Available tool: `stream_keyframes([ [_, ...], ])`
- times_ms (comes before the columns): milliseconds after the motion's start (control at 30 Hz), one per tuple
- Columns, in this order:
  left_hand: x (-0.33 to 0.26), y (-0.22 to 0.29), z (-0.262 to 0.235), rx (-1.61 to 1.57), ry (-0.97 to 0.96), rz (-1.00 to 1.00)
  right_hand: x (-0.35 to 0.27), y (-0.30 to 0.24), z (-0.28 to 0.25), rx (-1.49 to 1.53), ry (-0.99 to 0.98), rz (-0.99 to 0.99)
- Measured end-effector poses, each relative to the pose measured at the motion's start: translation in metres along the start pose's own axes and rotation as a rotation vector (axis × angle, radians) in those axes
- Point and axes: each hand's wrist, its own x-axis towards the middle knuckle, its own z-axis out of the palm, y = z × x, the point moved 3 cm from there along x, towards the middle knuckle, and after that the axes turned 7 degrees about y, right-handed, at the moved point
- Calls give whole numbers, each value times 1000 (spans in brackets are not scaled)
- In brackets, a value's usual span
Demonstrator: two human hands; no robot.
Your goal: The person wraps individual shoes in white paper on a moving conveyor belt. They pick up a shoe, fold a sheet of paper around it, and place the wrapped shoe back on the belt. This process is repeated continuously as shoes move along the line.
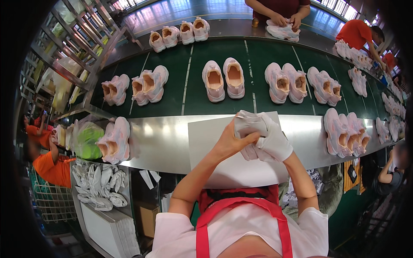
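Broadly, we set the scene out from its biggest part down to its smallest.

Belt: we face a wide dark green conveyor (pixel 195 92) with a matte face, carrying pale pink shoes (pixel 223 79) in pairs, heels toward us, soft and rounded with open tan insides.

Ledge: we work over a shiny steel shelf (pixel 165 144) along the belt's near edge; one more pink pair (pixel 115 142) stands on it to our left, another group to our right.

Sheet: we have a flat white paper sheet (pixel 206 137) lying on the ledge under our hands, smooth and square-cornered.

Wad: we hold a crumpled white tissue wad (pixel 251 127) above the sheet, between both hands, creased and soft.

Left hand: our left hand (pixel 230 139) is bare, fingers curled narrow and pinching the wad's near side.

Right hand: our right hand (pixel 275 142) wears a white glove and wraps the wad from the right, fingers closed on it.

Handling: we judge the paper packs best if we squeeze evenly from both sides and keep it firm but springy.

Spare stuffing: we see more crumpled paper pieces (pixel 99 185) in a bin lower left.
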Motion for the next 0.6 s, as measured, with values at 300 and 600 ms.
stream_keyframes([
  [300, 10, -3, -25, -163, 378, 48, 2, -1, 38, -350, 290, -197],
  [600, 46, -20, -35, -928, 266, -58, 27, 9, 58, -248, 76, -127],
])
